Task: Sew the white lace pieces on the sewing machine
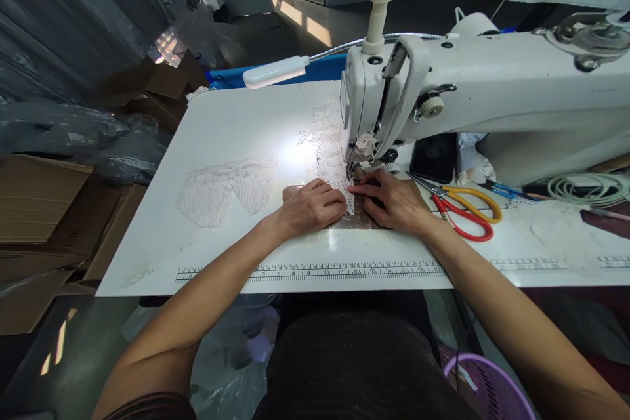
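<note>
A strip of white lace (339, 178) runs under the needle area of the white sewing machine (367, 105). My left hand (317, 205) rests on the lace's left side, fingers bent and pressed together at its edge. From the right, my right hand (391, 200) reaches in close to the presser foot (355, 172), its fingertips closed on the lace's right edge. Beneath both hands lies a brown plate (367, 220) on the white table (236, 121). The fingertips partly hide the lace edges. Farther left, a separate white lace piece (226, 190) lies flat.
Red-and-yellow-handled scissors (462, 210) lie right of my right hand. Behind them are a black phone-like object (434, 157) and coiled pale cord (588, 188). A ruler strip (339, 270) follows the front edge. Cardboard boxes (44, 203) stand left; a purple basket (485, 367) sits below.
</note>
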{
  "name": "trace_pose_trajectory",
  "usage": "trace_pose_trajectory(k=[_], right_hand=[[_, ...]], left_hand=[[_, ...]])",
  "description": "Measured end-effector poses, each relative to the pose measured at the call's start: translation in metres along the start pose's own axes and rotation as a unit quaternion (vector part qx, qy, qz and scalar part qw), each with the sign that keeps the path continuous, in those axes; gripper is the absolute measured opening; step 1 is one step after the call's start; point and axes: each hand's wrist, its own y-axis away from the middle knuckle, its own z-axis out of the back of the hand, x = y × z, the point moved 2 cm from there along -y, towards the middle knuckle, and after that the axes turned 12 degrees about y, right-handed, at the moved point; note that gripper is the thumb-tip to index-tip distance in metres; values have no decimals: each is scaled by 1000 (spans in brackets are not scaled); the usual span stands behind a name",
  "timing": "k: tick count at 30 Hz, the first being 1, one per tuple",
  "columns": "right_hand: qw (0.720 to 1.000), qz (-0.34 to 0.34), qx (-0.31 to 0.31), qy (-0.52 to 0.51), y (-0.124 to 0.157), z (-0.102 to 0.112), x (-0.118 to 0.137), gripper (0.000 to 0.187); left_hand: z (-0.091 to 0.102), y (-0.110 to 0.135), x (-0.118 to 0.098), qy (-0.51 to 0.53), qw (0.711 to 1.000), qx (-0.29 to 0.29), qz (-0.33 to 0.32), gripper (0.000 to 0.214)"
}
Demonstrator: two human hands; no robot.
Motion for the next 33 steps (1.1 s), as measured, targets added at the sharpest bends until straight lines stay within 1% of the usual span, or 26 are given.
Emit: trace_pose_trajectory(k=[3,8,11,16,20,24,28,33], right_hand=[[1000,21,0,-3,1,0,0,35],[999,46,-2,6,3,2,0,34],[999,51,6,19,3,1,0,31],[998,33,28,45,3,2,3,33],[997,14,38,69,2,2,5,33],[996,3,39,86,0,2,8,35],[991,-9,50,124,-3,2,10,38],[984,-35,52,164,-8,2,13,39]], left_hand=[[5,-2,-4,2,999,34,3,18],[18,-12,-10,19,988,150,22,22],[22,-18,-11,23,983,177,34,21],[22,-15,-10,51,981,172,74,27],[22,-10,-9,64,981,161,84,31],[23,-9,-8,68,980,165,92,34],[23,-9,-7,74,979,164,100,37],[19,-9,-4,72,980,147,113,39]])
